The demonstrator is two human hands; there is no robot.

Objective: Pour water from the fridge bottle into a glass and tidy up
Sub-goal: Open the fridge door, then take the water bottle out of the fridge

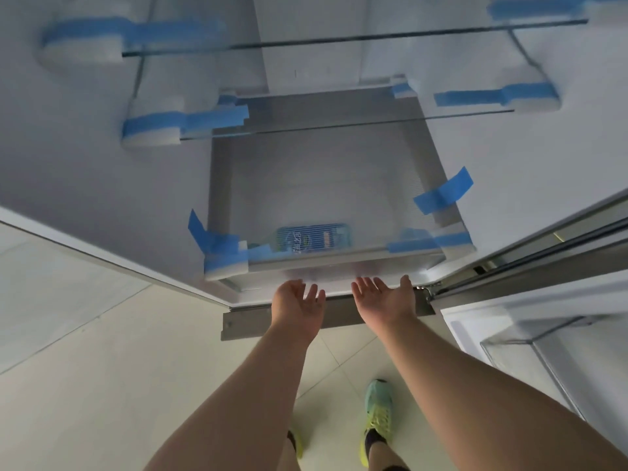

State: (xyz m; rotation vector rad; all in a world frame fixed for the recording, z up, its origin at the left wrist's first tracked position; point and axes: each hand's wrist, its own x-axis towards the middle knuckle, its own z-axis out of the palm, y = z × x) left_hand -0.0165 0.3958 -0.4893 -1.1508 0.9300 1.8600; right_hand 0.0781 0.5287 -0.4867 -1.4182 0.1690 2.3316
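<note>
Both arms outstretched, left hand (299, 305) and right hand (384, 300) palm-up, fingers spread.

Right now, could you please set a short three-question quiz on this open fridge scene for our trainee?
1. True or false: the left hand grips the blue-labelled plastic water bottle.
2. Where does the bottle lie? A) on the upper glass shelf B) in the clear bottom drawer C) in the door rack
3. Fill in: the right hand is ____.

Key: 1 false; 2 B; 3 open
</note>
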